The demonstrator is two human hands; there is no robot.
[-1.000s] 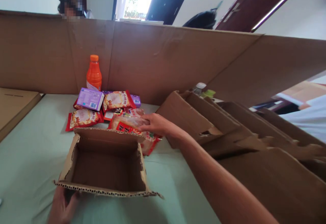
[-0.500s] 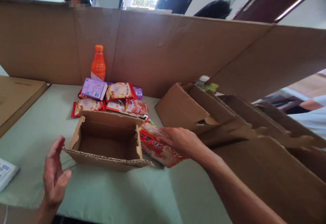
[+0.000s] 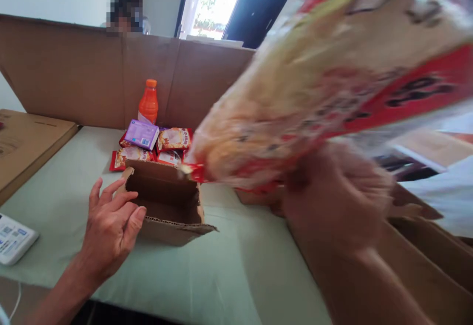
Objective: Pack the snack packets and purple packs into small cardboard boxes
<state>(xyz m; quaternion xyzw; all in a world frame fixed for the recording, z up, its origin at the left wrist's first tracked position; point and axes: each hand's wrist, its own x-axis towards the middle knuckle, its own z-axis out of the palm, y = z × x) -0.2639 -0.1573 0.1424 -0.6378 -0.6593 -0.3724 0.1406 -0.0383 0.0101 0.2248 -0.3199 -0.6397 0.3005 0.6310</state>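
A large clear-and-red bag of rice crackers, blurred by motion, is raised close to the camera. My right hand is closed round its lower edge. The small open cardboard box stands on the table with its inside showing bare. At the box's left end is my left hand, fingers spread and holding nothing; whether it touches the wall I cannot tell. Behind the box lie red snack packets and a purple pack, partly hidden by the bag.
An orange drink bottle stands against the cardboard screen. A flat carton lies at the left, with a white packet nearer me. Open cartons stand at the right. A person is beyond the screen.
The bag of rice crackers has risen from beside the box up toward the camera in my right hand. My left hand has moved right, over the box's left end.
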